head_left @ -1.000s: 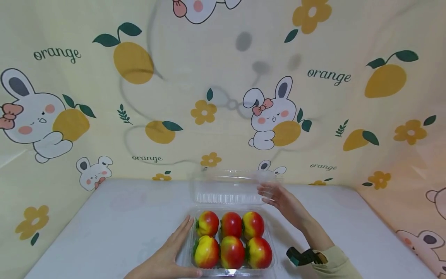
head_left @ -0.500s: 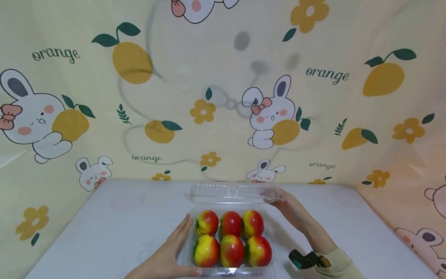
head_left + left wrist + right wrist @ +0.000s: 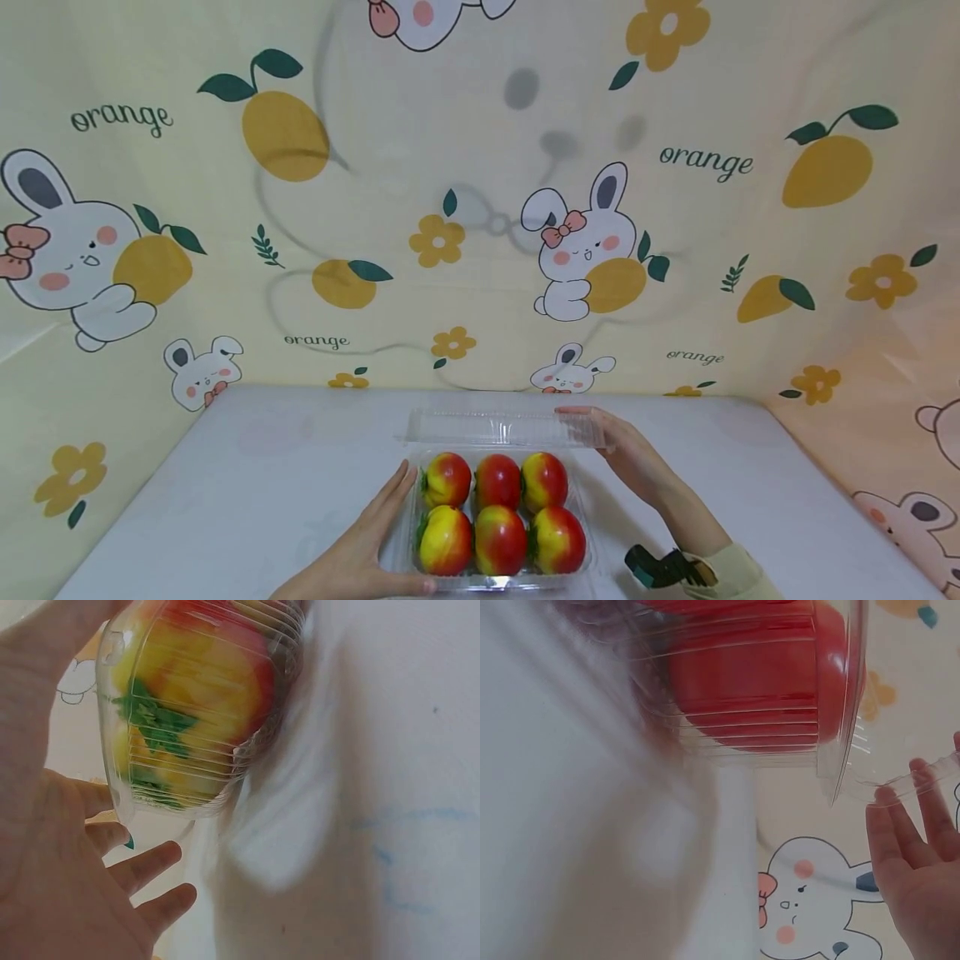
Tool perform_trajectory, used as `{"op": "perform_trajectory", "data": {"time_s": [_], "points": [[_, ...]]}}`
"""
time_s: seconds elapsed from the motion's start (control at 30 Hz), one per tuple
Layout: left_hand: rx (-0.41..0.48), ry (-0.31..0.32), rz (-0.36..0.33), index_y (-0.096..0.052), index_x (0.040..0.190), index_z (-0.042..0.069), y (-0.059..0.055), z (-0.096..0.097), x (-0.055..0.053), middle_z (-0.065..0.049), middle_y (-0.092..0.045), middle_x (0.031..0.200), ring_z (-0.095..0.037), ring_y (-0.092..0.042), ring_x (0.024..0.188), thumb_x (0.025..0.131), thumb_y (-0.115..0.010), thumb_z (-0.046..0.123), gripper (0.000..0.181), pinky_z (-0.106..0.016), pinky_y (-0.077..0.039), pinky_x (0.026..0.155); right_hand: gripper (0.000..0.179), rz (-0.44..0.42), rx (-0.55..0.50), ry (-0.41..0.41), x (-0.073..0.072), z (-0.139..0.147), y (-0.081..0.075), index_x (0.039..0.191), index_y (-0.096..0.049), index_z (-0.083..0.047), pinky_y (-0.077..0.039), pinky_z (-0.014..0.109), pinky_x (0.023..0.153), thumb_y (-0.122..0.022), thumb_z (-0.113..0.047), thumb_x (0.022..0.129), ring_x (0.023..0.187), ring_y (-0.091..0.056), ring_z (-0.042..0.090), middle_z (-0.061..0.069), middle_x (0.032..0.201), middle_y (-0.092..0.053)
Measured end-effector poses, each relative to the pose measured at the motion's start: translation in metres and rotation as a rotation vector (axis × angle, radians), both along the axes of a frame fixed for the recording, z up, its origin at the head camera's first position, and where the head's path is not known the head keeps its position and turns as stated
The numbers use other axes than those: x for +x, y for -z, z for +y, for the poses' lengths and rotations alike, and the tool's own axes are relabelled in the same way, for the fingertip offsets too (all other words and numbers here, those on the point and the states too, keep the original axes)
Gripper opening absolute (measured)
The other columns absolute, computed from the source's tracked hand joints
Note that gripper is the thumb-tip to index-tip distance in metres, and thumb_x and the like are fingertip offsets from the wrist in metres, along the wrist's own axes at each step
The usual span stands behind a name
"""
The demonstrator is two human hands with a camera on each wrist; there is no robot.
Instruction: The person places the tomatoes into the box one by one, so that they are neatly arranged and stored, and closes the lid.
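A clear plastic clamshell box holds several red-and-yellow fruits in two rows; they look like mangoes. Its hinged lid leans up at the back. My left hand spans the box's left side, thumb along the front corner and fingers extended toward the back. In the left wrist view, ribbed box walls and green leaves show beside that hand, whose fingers are spread. My right hand touches the lid's right end from behind. The right wrist view shows its nearly straight fingers against the clear lid edge.
The box stands on a white table. Behind and at both sides hangs a cream cloth printed with rabbits, oranges and flowers. A dark device is strapped on the right wrist, by a light sleeve.
The lid has tipped forward and down over the box's back edge, with the right hand moving along behind it. The left hand and the fruits have stayed put.
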State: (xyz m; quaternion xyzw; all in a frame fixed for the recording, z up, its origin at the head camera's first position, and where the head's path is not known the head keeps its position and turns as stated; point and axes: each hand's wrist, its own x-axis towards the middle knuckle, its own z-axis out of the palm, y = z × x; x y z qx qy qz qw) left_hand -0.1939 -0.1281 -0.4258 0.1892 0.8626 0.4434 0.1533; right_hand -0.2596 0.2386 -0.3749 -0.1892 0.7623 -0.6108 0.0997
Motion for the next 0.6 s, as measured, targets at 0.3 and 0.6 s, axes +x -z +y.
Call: {"op": "perform_trajectory", "data": {"time_s": [0.3,0.6], "points": [[0.029,0.018,0.012,-0.009,0.156,0.021,-0.0009,-0.0007,0.001,-0.012,0.0,0.162,-0.043,-0.017,0.143,0.072,-0.077,0.053,0.112,-0.073,-0.028,0.102,0.051,0.056,0.007,-0.042,0.0055,0.0068,0.0033,0.142,-0.042,-0.001,-0.021,0.073,0.106,-0.034,-0.032,0.102,0.134,-0.037,0.02,0.019,0.151,-0.035],[-0.001,-0.049,-0.082,-0.005,0.156,0.024,-0.005,0.0032,0.0003,-0.015,-0.004,0.161,-0.046,-0.021,0.141,0.073,-0.075,0.057,0.113,-0.076,-0.028,0.098,0.048,0.104,-0.003,-0.055,0.0057,0.0094,0.0088,0.142,-0.043,-0.001,-0.02,0.076,0.104,-0.034,-0.028,0.103,0.124,-0.043,-0.009,0.003,0.149,-0.044]]}}
